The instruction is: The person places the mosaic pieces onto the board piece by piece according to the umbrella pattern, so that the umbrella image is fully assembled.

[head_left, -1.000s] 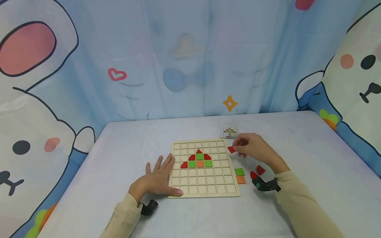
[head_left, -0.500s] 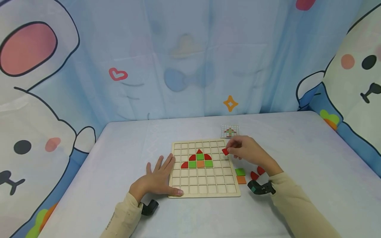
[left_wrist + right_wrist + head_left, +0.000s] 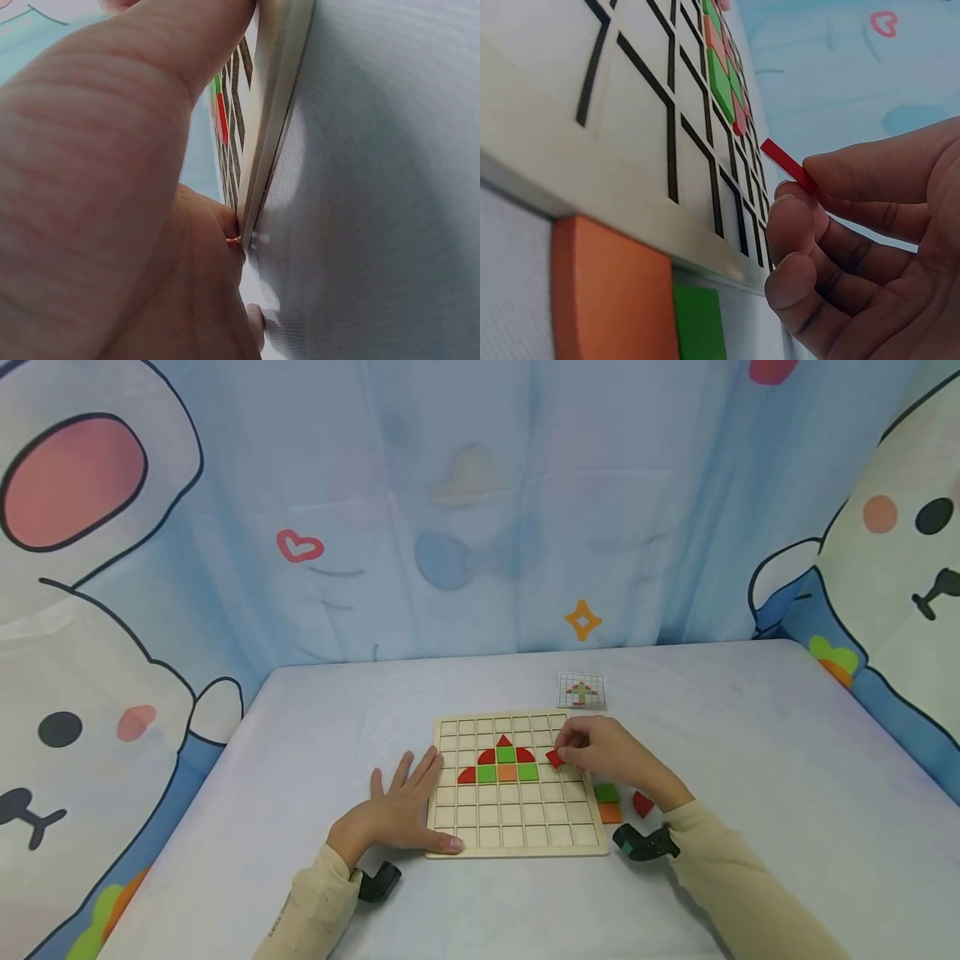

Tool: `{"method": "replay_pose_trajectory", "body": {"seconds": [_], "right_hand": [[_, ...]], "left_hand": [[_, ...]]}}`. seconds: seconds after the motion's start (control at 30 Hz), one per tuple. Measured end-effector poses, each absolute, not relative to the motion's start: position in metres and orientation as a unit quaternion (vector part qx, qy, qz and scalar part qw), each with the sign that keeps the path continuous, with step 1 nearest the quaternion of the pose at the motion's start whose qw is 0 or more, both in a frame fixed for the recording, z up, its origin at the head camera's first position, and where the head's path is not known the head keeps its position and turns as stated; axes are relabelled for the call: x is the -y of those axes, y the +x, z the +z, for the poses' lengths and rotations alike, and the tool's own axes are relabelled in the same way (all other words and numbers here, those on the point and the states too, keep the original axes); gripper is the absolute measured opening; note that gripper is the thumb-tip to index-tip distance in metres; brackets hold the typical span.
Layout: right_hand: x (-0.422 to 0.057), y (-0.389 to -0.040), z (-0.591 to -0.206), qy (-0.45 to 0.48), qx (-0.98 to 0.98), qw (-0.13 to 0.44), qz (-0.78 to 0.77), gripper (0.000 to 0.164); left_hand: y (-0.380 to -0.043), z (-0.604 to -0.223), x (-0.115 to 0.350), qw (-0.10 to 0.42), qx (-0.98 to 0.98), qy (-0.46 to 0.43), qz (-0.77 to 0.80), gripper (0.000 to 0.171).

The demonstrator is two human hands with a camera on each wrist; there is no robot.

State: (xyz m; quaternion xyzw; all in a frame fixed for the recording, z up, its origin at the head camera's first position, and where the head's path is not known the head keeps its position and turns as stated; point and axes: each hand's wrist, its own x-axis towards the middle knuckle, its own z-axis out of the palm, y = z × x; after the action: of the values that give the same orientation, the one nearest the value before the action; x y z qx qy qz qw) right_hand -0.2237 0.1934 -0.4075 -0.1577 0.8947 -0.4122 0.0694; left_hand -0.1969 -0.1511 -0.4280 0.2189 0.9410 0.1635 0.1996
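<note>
My right hand [image 3: 611,752] pinches a red tile [image 3: 554,758] between thumb and fingertips, over the right part of the wooden grid board [image 3: 517,839]. In the right wrist view that red tile [image 3: 789,166] is seen edge-on, tilted and clear of the board. Red, green and orange tiles sit in the board's upper middle cells, among them an orange square [image 3: 507,772] and a red triangle [image 3: 504,741]. My left hand [image 3: 393,814] lies with spread, straight fingers at the board's left edge, its thumb on the lower left corner.
A small pattern card [image 3: 581,691] lies behind the board. Beside its right edge are a green square [image 3: 607,792] and an orange square tile [image 3: 611,812]. A loose red piece [image 3: 642,803] lies farther right, partly behind the right wrist.
My right hand has carried the red tile leftward and nearer, from beside the board's right edge to over its cells. The left hand has stayed put.
</note>
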Motion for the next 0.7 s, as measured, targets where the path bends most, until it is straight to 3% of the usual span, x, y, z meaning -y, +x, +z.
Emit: {"method": "replay_pose_trajectory", "body": {"seconds": [0.7], "right_hand": [[-0.177,-0.219,-0.414,-0.201,-0.91,0.041,-0.361,0.009]], "left_hand": [[-0.198,-0.428,0.153,0.203,-0.936,0.224,0.178,0.131]]}}
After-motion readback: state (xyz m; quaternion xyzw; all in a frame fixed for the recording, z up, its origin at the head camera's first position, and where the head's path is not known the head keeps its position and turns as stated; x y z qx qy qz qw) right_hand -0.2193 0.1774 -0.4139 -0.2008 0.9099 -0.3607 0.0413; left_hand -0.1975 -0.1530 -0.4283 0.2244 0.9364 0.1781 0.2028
